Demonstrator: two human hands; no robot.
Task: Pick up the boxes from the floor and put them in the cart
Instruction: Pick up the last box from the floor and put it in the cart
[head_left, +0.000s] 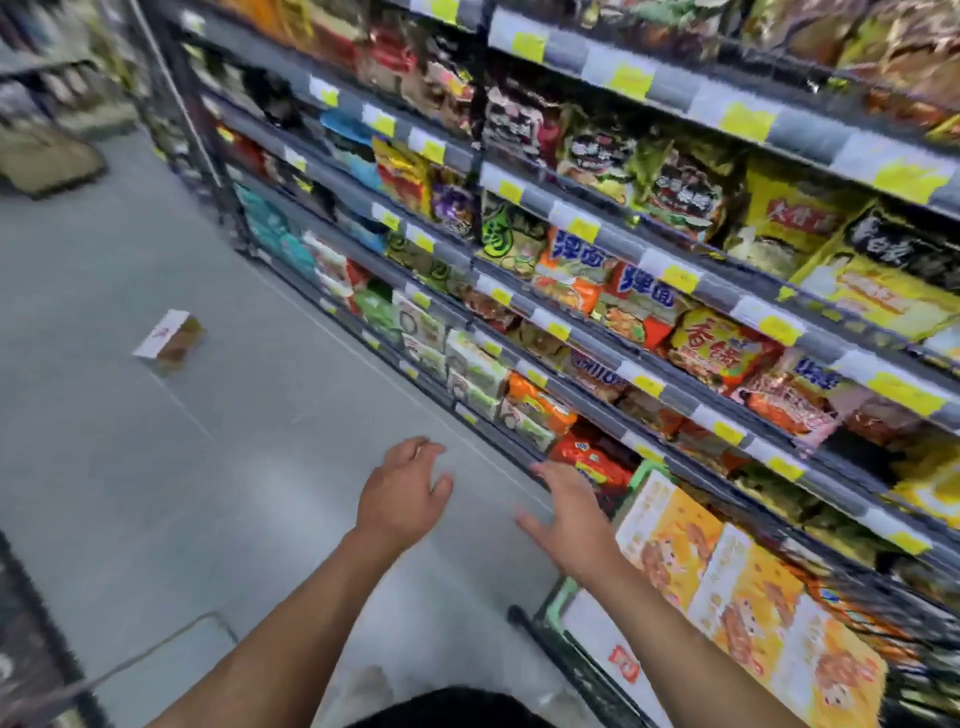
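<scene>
One small box (170, 339) with a white top and brown sides lies on the grey floor, far ahead to the left. My left hand (404, 491) and my right hand (571, 512) are stretched out in front of me with relaxed fingers, holding nothing. The cart (558, 603), green-rimmed with a black frame, stands at the lower right, just under my right forearm. Several orange and yellow boxes (727, 577) lie stacked in it. The view is blurred.
A long shelf unit (571, 322) packed with noodle packets runs along the right side of the aisle. Another dark rack (31, 639) edges the lower left. A low pallet-like object (47, 156) sits at the far left end of the aisle.
</scene>
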